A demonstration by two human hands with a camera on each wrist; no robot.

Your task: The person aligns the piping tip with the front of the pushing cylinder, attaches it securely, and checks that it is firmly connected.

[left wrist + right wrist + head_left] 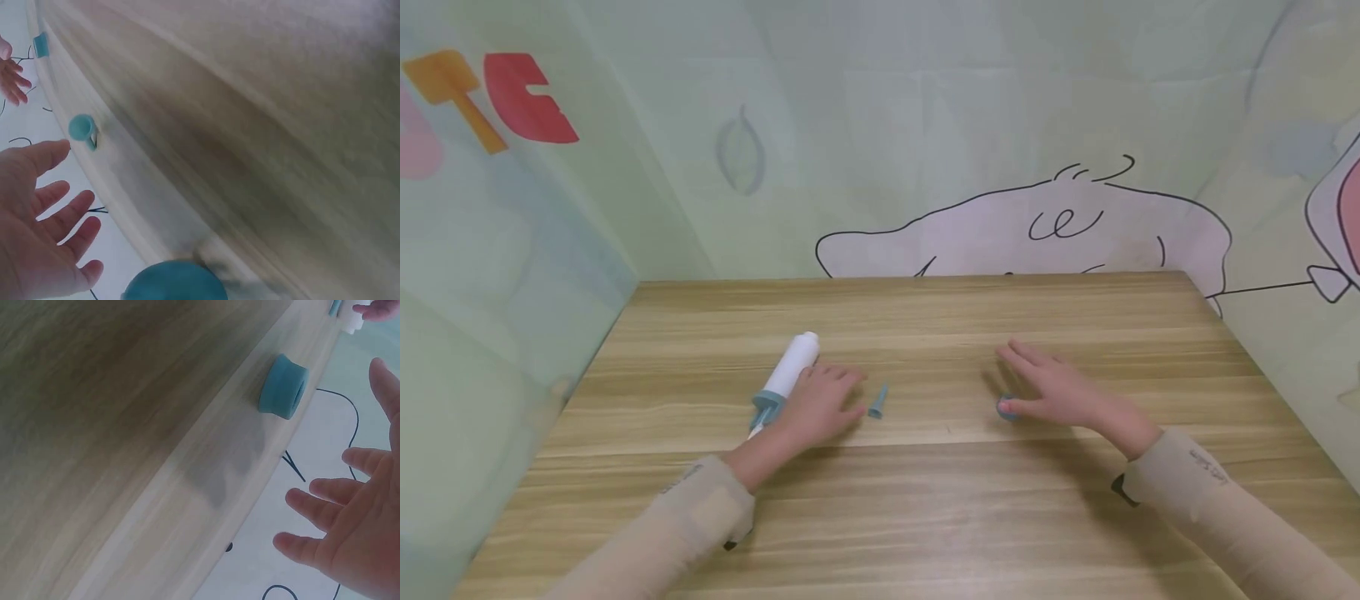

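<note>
A white cylinder point(792, 365) with a teal collar point(770, 399) and a thin rod at its near end lies on the left of the table, like a large syringe. My left hand point(822, 407) hovers over its right side with fingers spread, partly covering it. Just right of those fingers stands a small teal cone-shaped nozzle point(877, 402), its wide end visible in the left wrist view point(81, 127). My right hand point(1056, 393) is held above a short teal ring-shaped cap point(284, 387), fingers stretched out. In the head view the right thumb overlaps this cap.
The wood-grain table point(925, 508) reaches back to a pale printed cloth point(880, 125) with line drawings. A similar cloth point(490, 333) borders the table's left side. Both forearms come in from the near edge in beige sleeves point(1217, 508).
</note>
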